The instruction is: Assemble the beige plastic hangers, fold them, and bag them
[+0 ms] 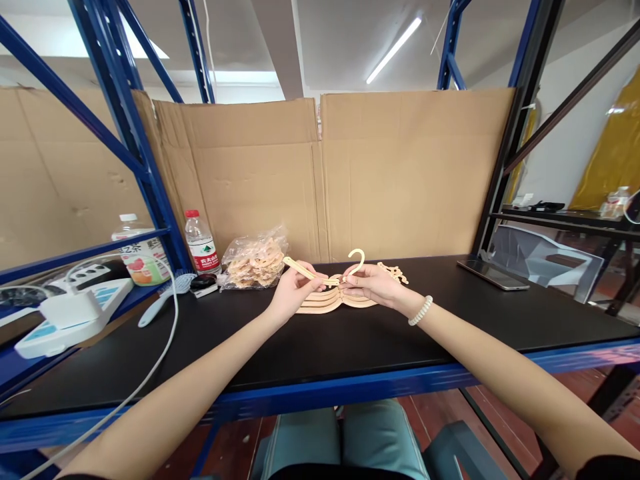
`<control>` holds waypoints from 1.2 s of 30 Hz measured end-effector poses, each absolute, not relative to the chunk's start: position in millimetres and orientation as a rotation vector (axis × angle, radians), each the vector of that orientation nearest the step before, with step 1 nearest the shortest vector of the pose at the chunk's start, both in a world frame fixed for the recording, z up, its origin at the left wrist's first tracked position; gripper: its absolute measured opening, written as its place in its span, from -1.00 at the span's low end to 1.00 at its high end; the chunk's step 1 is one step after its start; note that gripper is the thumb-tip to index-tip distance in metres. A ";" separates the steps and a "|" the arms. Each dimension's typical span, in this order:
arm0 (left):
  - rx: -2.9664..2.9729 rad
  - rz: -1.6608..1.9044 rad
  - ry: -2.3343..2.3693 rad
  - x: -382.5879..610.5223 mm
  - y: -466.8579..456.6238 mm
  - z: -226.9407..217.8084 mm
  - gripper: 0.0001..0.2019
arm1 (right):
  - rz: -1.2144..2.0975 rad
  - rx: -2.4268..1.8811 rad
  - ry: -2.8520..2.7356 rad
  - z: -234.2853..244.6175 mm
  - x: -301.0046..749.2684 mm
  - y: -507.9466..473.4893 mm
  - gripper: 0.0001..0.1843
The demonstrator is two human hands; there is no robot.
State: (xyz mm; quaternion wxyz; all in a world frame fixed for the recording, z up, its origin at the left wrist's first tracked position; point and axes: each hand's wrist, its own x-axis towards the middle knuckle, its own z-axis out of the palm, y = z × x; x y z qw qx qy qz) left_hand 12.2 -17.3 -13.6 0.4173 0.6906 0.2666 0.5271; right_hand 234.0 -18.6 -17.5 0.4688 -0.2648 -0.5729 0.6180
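Note:
My left hand (293, 290) is closed on a thin wooden hanger arm (303, 269) that sticks up and to the left. My right hand (373, 283) pinches a wooden hook piece (357, 259) whose curved top rises above my fingers. The two pieces meet between my hands. Just beneath them a small stack of flat wooden hangers (325, 303) lies on the black table (350, 340). A few loose wooden parts (395, 272) rest behind my right hand. A white bead bracelet sits on my right wrist.
A clear bag of wooden parts (255, 260) lies at the back left, next to a red-capped water bottle (201, 243), a larger bottle (137, 253) and a light blue brush (165, 297). A white cable (150, 373) crosses the left side. A tablet (493, 275) lies at the right. Cardboard sheets (400, 173) wall the back.

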 end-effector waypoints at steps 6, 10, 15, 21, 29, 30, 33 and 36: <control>1.890 1.292 0.634 14.5 -19.4 -18.5 -0.69 | 1.650 -0.663 -1.461 -12.4 233.8 -27.1 -0.64; 1.905 1.306 0.648 14.7 -19.5 -21.4 -0.70 | 1.710 -0.711 -1.457 -9.4 233.3 -29.1 -0.65; 1.967 1.293 0.656 14.2 -22.9 -21.1 -0.76 | 1.721 -0.721 -1.442 -8.6 231.5 -30.4 -0.63; 2.108 1.323 0.677 14.3 -30.0 -17.5 -0.83 | 1.673 -0.740 -1.466 -7.1 231.5 -32.9 -0.68; 2.079 1.315 0.675 15.7 -31.6 -18.1 -0.82 | 1.589 -0.738 -1.485 -12.8 230.4 -29.2 -0.67; 2.086 1.303 0.670 15.7 -31.6 -18.6 -0.83 | 1.576 -0.748 -1.485 -14.2 229.9 -28.4 -0.66; 2.096 1.293 0.653 15.4 -31.3 -20.2 -0.86 | 1.522 -0.756 -1.502 -17.4 228.0 -27.3 -0.65; 2.108 1.290 0.665 15.0 -30.5 -21.7 -0.86 | 1.487 -0.752 -1.512 -17.0 226.4 -28.2 -0.65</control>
